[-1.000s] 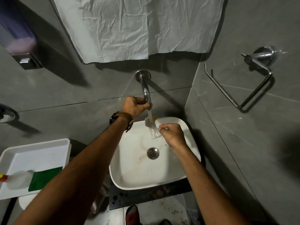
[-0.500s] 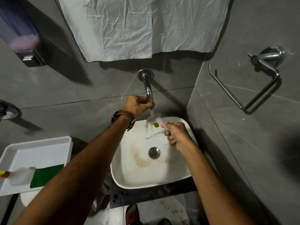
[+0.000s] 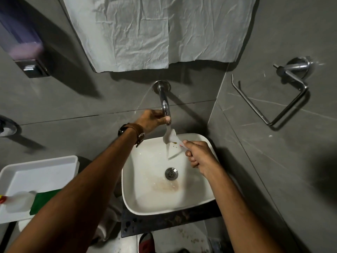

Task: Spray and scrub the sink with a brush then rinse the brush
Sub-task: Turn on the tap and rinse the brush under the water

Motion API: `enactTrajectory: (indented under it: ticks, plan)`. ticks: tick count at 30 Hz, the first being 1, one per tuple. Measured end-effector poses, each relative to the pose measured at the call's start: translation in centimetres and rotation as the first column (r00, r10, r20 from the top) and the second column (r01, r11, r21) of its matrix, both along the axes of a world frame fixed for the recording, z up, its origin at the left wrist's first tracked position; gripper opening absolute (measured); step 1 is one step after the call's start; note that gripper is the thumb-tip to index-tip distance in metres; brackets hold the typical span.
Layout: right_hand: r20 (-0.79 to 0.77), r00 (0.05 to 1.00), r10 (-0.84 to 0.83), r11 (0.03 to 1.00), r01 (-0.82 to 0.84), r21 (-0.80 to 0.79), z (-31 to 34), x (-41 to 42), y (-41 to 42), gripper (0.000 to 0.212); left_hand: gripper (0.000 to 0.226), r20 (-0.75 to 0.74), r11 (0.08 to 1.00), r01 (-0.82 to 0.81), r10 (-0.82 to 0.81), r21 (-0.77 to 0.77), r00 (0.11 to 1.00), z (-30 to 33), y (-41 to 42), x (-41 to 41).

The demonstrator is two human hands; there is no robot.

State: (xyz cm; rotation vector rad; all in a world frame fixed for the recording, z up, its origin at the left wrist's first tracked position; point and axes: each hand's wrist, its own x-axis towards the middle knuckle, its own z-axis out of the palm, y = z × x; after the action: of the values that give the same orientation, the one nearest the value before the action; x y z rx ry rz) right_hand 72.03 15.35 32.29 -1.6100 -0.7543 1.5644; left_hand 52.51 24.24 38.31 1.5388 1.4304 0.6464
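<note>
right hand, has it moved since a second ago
Yes. The right hand has slid toward the sink's right rim, away from the drain.

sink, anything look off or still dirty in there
Yes: a brownish stain lies on the sink floor just below the drain. Also, a thin jet of water sprays sideways from the tap's wall base.

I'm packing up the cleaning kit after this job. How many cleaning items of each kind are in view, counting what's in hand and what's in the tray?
Brush, in the right hand under the tap's water: 1
Spray bottle, lying in the white tray: 1
Green scrub pad, in the tray: 1
Total: 3
</note>
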Motion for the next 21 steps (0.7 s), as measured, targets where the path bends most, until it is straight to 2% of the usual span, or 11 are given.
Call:
enactTrajectory:
  ticks: [3,8,12,17,19,21]
  plan:
    - [0.091,0.996,0.017,0.997,-0.023,0.067,-0.3,-0.2,-0.2,0.018,0.025,0.009,0.998,-0.063,0.063,0.018,0.998,-0.4,0.1,0.2]
    - [0.219,0.976,-0.02,0.987,-0.015,0.159,-0.6,-0.6,-0.1,0.014,0.041,-0.041,0.969,-0.241,0.243,0.06,0.969,-0.9,-0.2,1.7]
    - [0.262,0.962,-0.08,0.974,0.019,0.227,-0.8,-0.7,-0.2,0.016,0.047,-0.01,0.919,-0.382,0.385,0.094,0.923,-1.7,-0.6,3.0]
    - [0.272,0.955,-0.12,0.961,0.042,0.275,-0.9,-0.5,-0.7,0.015,0.047,-0.013,0.881,-0.455,0.46,0.125,0.888,-1.9,-0.9,3.8]
    - [0.357,0.929,-0.096,0.96,-0.007,0.278,-1.0,-0.1,-1.1,0.017,0.051,-0.009,0.875,-0.467,0.472,0.128,0.882,-2.0,-0.9,3.8]
    - [0.542,0.837,0.072,0.974,-0.177,0.143,-1.7,0.4,-1.5,0.023,0.052,-0.002,0.878,-0.457,0.462,0.142,0.887,-2.1,-1.0,3.5]
